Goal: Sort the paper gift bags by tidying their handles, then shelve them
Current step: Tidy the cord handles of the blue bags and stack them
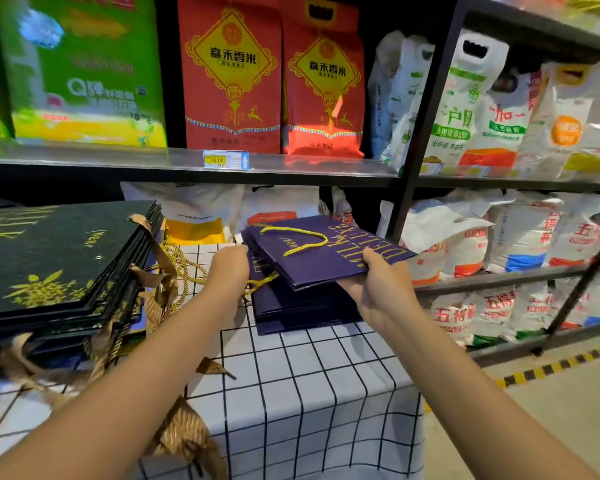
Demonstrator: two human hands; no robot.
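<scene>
Both hands hold a small bundle of flat purple gift bags just above the purple stack at the far edge of the checked table: the left hand grips the left edge and the right hand clamps the near right corner, thumb on top. The yellow cord handle lies loose on top, and I judge it may slide off or catch as the bundle tilts, or thin bags may slip out. The fingers under the bags are hidden, and the dark green stack at the left edge is cut off.
</scene>
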